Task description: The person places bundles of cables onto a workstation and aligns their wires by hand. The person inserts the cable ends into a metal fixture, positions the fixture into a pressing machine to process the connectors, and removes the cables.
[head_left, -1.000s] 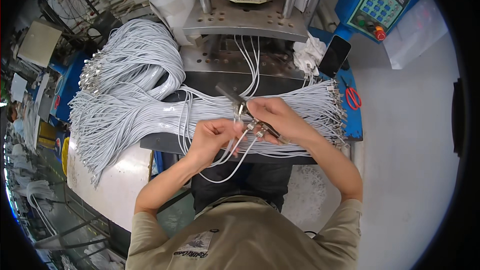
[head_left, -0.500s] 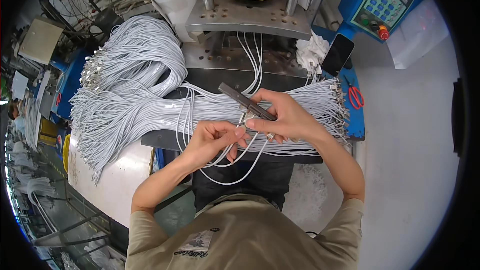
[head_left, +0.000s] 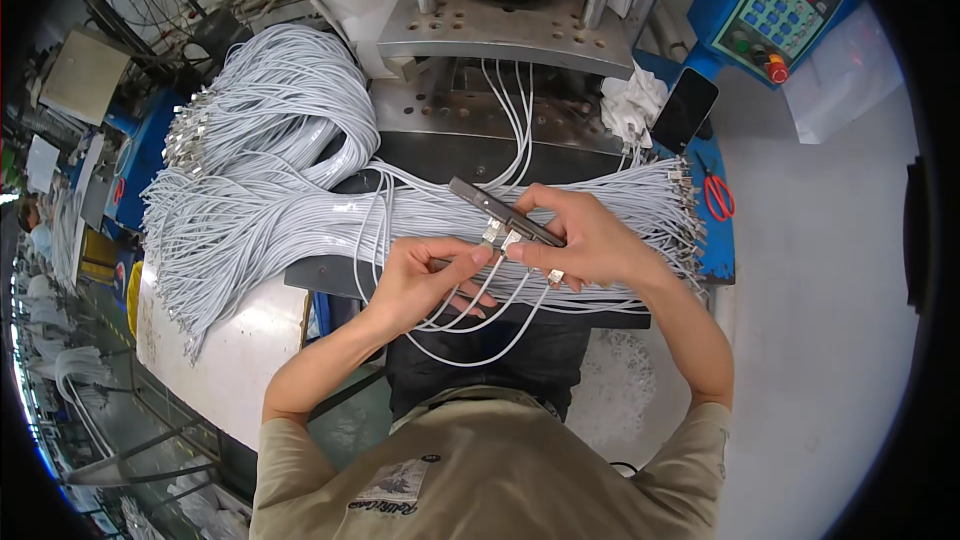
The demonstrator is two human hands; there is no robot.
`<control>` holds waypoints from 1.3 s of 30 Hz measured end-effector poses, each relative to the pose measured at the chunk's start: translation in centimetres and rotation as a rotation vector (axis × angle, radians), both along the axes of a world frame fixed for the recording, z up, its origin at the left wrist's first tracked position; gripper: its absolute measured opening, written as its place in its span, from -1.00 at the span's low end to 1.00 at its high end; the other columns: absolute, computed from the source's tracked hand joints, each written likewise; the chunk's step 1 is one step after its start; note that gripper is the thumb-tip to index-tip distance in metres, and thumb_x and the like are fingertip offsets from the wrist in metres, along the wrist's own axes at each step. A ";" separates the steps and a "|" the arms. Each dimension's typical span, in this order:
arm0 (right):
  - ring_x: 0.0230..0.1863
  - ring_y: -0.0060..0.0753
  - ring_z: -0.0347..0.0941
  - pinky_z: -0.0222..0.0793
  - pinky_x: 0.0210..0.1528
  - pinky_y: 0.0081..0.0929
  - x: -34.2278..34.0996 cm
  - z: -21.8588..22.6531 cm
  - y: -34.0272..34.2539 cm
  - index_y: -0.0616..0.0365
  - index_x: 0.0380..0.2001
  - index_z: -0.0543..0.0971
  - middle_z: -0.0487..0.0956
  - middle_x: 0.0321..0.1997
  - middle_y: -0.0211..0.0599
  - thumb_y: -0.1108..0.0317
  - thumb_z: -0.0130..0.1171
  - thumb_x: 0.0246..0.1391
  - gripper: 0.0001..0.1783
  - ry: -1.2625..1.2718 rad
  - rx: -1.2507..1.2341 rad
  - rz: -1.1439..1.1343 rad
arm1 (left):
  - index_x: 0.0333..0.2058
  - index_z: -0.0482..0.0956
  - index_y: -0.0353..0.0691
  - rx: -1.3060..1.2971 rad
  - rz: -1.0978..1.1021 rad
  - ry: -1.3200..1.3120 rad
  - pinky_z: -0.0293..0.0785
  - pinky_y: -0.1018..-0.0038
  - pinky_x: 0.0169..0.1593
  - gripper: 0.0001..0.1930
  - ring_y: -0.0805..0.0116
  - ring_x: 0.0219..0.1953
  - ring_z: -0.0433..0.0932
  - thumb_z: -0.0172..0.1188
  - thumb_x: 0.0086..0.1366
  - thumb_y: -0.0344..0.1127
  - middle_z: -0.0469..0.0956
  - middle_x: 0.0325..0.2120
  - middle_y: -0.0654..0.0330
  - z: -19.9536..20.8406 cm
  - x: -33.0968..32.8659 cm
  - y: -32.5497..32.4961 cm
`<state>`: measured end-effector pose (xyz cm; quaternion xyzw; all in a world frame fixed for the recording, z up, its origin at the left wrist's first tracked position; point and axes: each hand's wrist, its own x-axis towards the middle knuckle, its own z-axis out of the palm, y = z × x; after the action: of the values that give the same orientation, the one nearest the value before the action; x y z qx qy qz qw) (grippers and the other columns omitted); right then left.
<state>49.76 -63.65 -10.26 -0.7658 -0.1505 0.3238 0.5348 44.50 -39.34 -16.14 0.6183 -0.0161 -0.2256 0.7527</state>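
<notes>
Holding a dark bar [head_left: 490, 204] over the desk [head_left: 325, 276], inside its near edge, my right grip [head_left: 592, 240] is curled around it; my left grip [head_left: 425, 280] seems pinched at a metal connector [head_left: 491, 230], partly hidden. Steadying the bar should help.

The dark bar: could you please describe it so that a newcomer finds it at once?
In front of the metal press lies a wide band of white cables. Over this band, the right hand holds the dark bar, slanting down toward the right. It is straight and dark, unlike the thin pale cables.
</notes>
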 end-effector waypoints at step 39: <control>0.16 -0.16 0.53 0.47 0.23 -0.12 35.0 -18.4 -4.7 -0.03 0.09 0.58 0.61 0.12 -0.20 -0.02 0.06 0.36 -0.58 -0.789 0.908 -0.688 | -0.05 0.64 -0.44 -0.127 -0.222 0.218 0.31 0.73 -0.63 -0.69 0.60 -0.49 0.61 0.30 0.45 -0.25 0.72 -0.21 0.11 -3.5 20.0 -4.2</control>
<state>84.77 -68.38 -28.70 -0.5307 -0.2029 -0.2622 0.7800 64.50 -43.58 -19.64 0.5358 -0.0170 -0.3716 0.7580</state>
